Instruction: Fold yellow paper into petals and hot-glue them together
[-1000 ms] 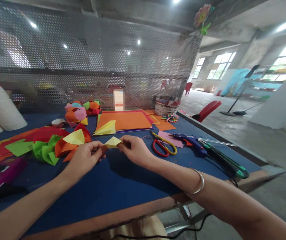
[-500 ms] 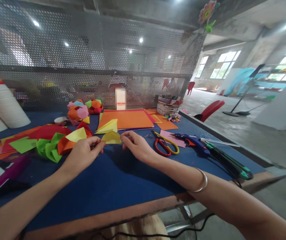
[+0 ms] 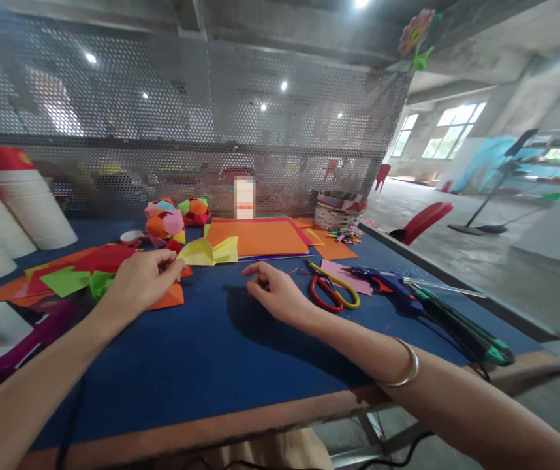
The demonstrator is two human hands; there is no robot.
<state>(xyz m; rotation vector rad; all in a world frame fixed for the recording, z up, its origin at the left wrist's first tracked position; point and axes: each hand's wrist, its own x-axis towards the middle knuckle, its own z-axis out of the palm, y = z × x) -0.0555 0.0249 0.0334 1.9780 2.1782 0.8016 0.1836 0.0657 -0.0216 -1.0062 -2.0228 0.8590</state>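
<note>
My left hand (image 3: 145, 277) pinches a folded yellow paper (image 3: 198, 252) by its left edge, held above the blue table. Just right of that paper is another yellow folded piece (image 3: 226, 249), in front of the orange sheets (image 3: 255, 237). My right hand (image 3: 273, 290) hovers over the table with its fingers curved and apart, holding nothing. Orange and green folded papers are partly hidden behind my left hand. Scissors (image 3: 333, 287) with red and yellow handles lie to the right of my right hand.
A blue glue gun (image 3: 390, 287) and a green-black tool (image 3: 466, 326) lie at the right. Stacks of paper cups (image 3: 30, 202) and a purple tape dispenser (image 3: 30, 333) stand left. Paper balls (image 3: 165, 222) and a woven basket (image 3: 339, 210) sit at the back.
My right hand has let go of the yellow paper and stands apart from it. My left hand has carried the paper up and left, and the view has shifted slightly.
</note>
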